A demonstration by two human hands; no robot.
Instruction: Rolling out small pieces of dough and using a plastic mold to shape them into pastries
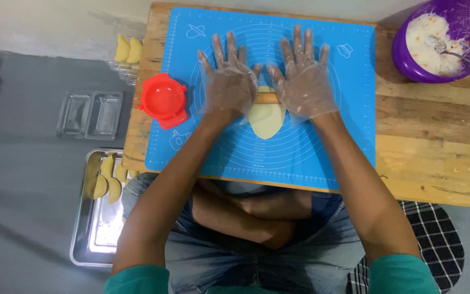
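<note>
Your palms press a wooden rolling pin [267, 98] across an oval of dough [266, 117] at the blue mat's [333, 136] middle.

Left hand [228, 81] and right hand [303, 79] lie flat, fingers spread wide; mat shows bare all round, red dumpling press [163, 99] off its left edge, purple bowl [409, 65] beyond its right.
</note>
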